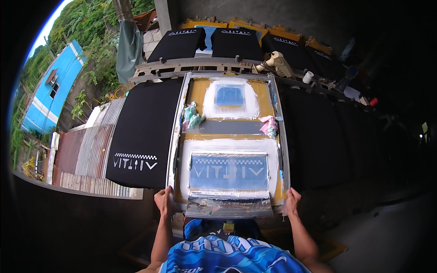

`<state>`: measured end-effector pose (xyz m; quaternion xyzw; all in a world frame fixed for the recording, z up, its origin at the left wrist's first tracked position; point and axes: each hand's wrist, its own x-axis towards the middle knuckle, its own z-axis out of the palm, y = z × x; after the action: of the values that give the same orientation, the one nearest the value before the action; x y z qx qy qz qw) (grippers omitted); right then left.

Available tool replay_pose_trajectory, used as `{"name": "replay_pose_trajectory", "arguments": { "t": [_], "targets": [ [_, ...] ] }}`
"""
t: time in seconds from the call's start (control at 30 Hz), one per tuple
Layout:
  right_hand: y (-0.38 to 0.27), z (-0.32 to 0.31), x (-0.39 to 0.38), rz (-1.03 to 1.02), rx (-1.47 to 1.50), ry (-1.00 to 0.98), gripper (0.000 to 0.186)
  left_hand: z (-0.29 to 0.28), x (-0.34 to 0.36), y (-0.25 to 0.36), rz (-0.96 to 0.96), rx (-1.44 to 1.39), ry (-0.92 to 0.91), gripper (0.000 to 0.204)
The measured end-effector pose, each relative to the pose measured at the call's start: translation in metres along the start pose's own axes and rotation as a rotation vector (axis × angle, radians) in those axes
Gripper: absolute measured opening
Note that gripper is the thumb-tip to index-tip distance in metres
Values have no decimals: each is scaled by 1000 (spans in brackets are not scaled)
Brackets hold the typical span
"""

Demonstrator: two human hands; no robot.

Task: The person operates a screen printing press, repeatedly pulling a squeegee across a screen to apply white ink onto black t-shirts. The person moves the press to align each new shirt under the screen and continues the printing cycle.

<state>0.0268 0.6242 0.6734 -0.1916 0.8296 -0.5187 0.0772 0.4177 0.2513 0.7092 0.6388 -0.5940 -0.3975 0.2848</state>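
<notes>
A screen printing frame (174, 154) lies in front of me, its near corners between my two hands. My left hand (163, 202) is closed on the left side edge, and my right hand (292, 201) grips the right side edge. White ink borders the blue stencil area (229, 177) in the frame's near half. Along the near end rests a wide squeegee (230, 208), smeared with ink. A smaller blue stencil window (229, 94) shows in the far half. Crumpled rags, one greenish (193, 117) and one pink (269, 126), sit at the frame's sides.
A black shirt (141, 123) with a white print lies left of the frame; another dark shirt (314, 136) is at the right. More printed black shirts (236, 43) lie beyond a rail (195, 63). A heat gun or similar tan tool (276, 65) and a white cup (308, 77) stand there.
</notes>
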Motion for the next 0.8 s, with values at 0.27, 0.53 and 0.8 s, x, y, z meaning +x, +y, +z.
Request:
{"name": "replay_pose_trajectory", "arguments": {
  "t": [0.27,0.53,0.8],
  "targets": [
    [19,8,-4,-106,26,198,28,5,3,5,31,-1,-24,53],
    [29,7,12,-55,19,10,29,6,7,14,13,59,-35,57],
    [19,1,23,-37,-2,168,30,19,1,13,4,70,-106,56]
  ]
}}
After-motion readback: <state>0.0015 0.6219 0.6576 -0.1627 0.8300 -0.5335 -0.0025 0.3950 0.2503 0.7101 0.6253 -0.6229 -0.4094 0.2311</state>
